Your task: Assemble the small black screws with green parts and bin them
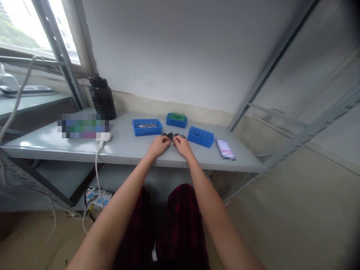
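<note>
Side by side at the shelf's front edge, my left hand (160, 146) and my right hand (182, 146) nearly meet, fingers closed in a pinch. What they pinch is too small and partly covered to make out. Just beyond the fingertips lies a heap of small black parts (170, 134), which my hands partly hide. Left of the heap stands a blue bin (147, 131) with thin silvery metal pieces in it. Another blue bin (176, 122), behind the heap, holds green pieces (177, 116). A third blue bin (200, 137) is close to my right hand.
The grey metal shelf (123, 145) backs onto a wall. A dark bottle (102, 98), a blurred-out device (83, 126) and a white charger (104, 137) with a cable are at left. A phone (225, 149) lies at right. Below sits a power strip (98, 197).
</note>
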Action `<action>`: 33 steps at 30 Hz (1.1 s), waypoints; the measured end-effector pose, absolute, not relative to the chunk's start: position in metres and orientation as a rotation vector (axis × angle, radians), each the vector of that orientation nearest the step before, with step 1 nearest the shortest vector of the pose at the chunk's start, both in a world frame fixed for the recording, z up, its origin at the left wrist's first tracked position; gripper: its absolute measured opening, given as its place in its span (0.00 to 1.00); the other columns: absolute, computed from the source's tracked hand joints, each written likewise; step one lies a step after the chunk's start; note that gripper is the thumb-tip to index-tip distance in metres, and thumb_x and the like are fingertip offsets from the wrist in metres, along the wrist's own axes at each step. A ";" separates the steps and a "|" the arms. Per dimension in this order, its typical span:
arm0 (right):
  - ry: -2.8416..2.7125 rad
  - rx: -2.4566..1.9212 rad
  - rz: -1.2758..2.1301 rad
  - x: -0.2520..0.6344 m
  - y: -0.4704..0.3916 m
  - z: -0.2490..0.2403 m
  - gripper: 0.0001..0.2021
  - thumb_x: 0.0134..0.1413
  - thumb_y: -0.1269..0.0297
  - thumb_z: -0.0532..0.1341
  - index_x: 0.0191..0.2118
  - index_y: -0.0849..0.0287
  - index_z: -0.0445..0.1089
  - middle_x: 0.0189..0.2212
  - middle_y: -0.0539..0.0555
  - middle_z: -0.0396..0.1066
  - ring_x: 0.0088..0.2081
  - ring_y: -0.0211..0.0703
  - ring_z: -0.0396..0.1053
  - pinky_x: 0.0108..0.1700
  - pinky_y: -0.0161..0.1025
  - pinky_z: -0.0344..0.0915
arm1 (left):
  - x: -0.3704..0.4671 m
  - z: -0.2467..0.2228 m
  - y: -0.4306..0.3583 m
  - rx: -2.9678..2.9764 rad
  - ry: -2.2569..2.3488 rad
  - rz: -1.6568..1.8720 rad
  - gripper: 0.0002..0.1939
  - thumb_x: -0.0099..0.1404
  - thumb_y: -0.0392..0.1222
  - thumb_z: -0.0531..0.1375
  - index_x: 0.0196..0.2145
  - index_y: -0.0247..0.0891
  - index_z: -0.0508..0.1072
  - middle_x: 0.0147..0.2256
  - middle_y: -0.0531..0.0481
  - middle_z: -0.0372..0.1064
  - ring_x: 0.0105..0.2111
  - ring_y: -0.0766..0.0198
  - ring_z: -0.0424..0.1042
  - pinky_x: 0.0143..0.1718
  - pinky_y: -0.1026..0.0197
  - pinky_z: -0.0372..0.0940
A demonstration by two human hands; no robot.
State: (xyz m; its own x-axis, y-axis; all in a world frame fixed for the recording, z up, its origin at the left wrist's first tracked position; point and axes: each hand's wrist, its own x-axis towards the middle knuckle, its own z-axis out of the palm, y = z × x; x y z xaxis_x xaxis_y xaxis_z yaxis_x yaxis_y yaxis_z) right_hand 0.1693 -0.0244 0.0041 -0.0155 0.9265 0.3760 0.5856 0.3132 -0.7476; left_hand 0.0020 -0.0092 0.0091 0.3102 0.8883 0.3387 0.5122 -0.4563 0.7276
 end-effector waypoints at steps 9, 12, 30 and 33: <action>-1.707 -1.360 0.495 0.170 -0.023 0.002 0.10 0.62 0.60 0.55 0.35 0.56 0.72 0.27 0.50 0.75 0.31 0.42 0.71 0.39 0.37 0.63 | 0.002 0.010 -0.010 2.083 1.243 1.005 0.12 0.64 0.42 0.57 0.38 0.36 0.79 0.37 0.43 0.78 0.38 0.55 0.74 0.43 0.57 0.65; -1.709 -1.357 0.495 0.170 -0.023 0.002 0.10 0.61 0.60 0.55 0.34 0.55 0.72 0.26 0.50 0.75 0.32 0.42 0.71 0.40 0.37 0.62 | 0.002 0.010 -0.010 2.081 1.245 1.003 0.12 0.64 0.42 0.57 0.37 0.36 0.79 0.38 0.43 0.78 0.38 0.55 0.74 0.42 0.57 0.65; -1.709 -1.370 0.496 0.170 -0.023 0.002 0.10 0.62 0.60 0.55 0.35 0.56 0.72 0.27 0.50 0.75 0.32 0.42 0.72 0.40 0.37 0.63 | 0.002 0.010 -0.010 2.087 1.236 1.003 0.12 0.64 0.42 0.57 0.38 0.36 0.79 0.38 0.43 0.78 0.39 0.55 0.74 0.43 0.58 0.65; -1.712 -1.369 0.495 0.170 -0.023 0.002 0.10 0.62 0.61 0.55 0.36 0.56 0.72 0.27 0.51 0.75 0.32 0.42 0.72 0.40 0.37 0.63 | 0.002 0.010 -0.011 2.087 1.237 1.004 0.12 0.64 0.42 0.57 0.38 0.36 0.79 0.38 0.43 0.78 0.39 0.55 0.74 0.43 0.58 0.65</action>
State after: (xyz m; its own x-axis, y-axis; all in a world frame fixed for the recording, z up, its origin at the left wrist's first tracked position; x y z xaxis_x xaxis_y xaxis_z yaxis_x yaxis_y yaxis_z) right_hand 0.1704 -0.0229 0.0017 -0.0225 0.9264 0.3759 0.5825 0.3177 -0.7482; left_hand 0.0019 -0.0107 0.0100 0.3113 0.8890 0.3359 0.5113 -0.4546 0.7293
